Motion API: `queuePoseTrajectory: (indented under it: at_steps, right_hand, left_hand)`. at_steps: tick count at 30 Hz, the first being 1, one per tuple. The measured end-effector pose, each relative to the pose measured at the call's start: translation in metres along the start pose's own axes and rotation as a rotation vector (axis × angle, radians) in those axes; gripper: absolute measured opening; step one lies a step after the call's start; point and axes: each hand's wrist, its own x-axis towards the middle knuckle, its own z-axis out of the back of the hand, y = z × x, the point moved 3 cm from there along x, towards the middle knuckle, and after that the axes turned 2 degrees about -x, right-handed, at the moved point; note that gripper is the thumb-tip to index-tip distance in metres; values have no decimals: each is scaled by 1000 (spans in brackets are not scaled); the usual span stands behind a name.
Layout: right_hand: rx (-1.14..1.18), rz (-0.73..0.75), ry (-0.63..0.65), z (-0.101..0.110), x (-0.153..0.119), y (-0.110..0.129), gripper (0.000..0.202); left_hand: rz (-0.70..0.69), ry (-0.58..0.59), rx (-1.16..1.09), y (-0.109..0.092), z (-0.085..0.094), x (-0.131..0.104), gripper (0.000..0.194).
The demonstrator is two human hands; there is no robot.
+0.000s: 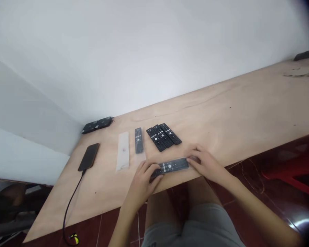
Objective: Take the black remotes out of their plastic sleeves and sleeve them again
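two hands, holding one remote — three bare

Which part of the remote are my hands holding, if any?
Left hand grips the bagged remote by its left end; right hand touches its right end.

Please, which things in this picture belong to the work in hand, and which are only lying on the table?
Probably in the work:
- remote in clear wrapping, left hand and right hand at its ends
- second wrapped remote
- three remotes side by side
- perhaps the whitish packet

Apparently just lying about:
- phone-like device, cable attached
- two black boxes
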Motion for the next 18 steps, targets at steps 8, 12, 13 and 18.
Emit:
queuePoseTrajectory:
  at_steps: [8,12,13,18]
  right_hand:
    - [64,244,271,10,-14,15,42]
    - [-5,203,191,1,-27,26,43]
    - [-23,194,165,-4,-31,29,45]
    - [-81,198,108,-37,-39,51,42]
  left_hand:
    - [-12,-148,66,0,-7,0,20]
    - [94,-225,45,16,4,-4,28]
    - [128,-241,35,21,6,-5,29]
    - [219,-215,9,35,8,-5,28]
